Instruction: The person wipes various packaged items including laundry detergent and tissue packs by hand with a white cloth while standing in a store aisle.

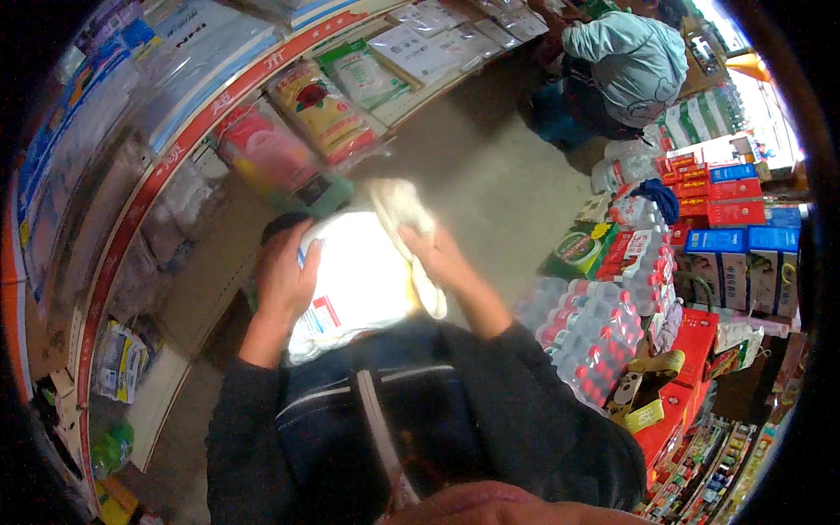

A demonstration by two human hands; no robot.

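A white printed plastic package, washed out by glare, lies flat against my front at the middle of the view. My left hand grips its left edge, the thumb on top. In my right hand is a crumpled cream cloth, held along the package's right side; part of the cloth hangs down over that edge. Just beyond the package, a pink and green package and a yellow and red one with a flower print lie on the low shelf.
A curved shelf with a red edge strip runs along the left, with bagged goods. At right stand shrink-wrapped bottles, a green carton and red and blue boxes. Another person bends at the upper right.
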